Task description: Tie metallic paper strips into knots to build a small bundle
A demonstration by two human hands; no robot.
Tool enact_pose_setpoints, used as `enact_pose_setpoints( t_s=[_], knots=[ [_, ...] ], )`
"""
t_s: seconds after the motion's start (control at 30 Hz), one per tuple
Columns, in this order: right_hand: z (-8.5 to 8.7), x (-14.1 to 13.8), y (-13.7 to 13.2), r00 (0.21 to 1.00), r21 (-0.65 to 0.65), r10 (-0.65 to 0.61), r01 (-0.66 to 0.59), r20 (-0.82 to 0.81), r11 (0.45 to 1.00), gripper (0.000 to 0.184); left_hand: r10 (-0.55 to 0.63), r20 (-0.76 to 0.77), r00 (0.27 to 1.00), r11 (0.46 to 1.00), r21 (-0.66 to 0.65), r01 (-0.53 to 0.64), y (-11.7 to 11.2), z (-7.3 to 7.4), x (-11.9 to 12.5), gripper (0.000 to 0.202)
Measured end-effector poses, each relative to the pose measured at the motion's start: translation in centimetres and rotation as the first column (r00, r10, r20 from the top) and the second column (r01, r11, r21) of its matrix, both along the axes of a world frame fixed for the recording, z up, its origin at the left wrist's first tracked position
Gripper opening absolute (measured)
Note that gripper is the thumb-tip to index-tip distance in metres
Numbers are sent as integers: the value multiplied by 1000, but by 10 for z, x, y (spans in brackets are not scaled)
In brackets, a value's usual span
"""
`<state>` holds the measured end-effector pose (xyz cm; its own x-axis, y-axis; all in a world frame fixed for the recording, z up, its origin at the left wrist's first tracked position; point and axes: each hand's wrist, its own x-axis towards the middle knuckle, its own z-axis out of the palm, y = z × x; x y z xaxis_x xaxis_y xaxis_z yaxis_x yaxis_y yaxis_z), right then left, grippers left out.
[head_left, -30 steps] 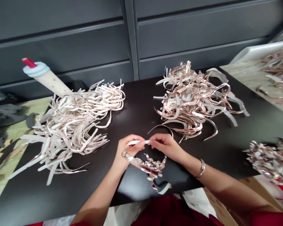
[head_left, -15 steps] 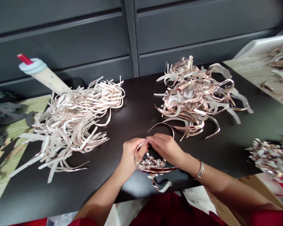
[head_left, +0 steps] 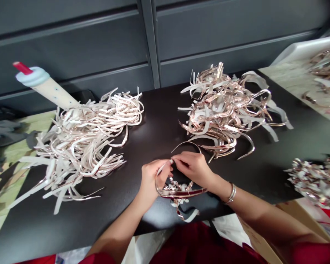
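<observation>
Both hands meet low in the middle, over the black table. My left hand is closed in a pinch on a shiny rose-gold and white strip, which curves round below the fingers. The fingertips of my right hand are pinched together at the strip's end, beside the left fingertips; whether they grip it is hard to see. Another thin curved strip arcs just beyond my right hand. Under the hands lie small curled scraps, partly hidden by the strip.
A heap of whitish strips lies left, a rose-gold heap right. Behind the left heap leans a pale cup-shaped object with a red straw. Cut scraps pile up at the right edge. A grey panelled wall stands behind.
My right fingertips have drawn slightly apart from the left ones, showing a small white strip end between them. The whole view has shifted a little.
</observation>
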<state>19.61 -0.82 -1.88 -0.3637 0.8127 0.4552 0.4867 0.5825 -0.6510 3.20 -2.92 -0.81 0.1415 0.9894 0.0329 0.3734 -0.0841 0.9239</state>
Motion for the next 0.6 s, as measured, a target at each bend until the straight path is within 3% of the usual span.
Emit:
enact_pose_setpoints(
  t_s=[0.13, 0.33, 0.6],
  knots=[
    [-1, 0, -2, 998, 13, 18, -18, -56, 1000, 17, 4, -3, 1000, 1000, 26, -4, -1, 2, 0, 22],
    [0, 2, -2, 995, -19, 60, -58, 82, 998, 22, -63, -168, 984, 982, 168, 91, -2, 6, 2, 25],
    [-2, -1, -3, 975, 98, -16, -6, 223, 995, 28, -110, -194, 975, 975, 168, 144, -1, 10, 5, 29]
  ],
)
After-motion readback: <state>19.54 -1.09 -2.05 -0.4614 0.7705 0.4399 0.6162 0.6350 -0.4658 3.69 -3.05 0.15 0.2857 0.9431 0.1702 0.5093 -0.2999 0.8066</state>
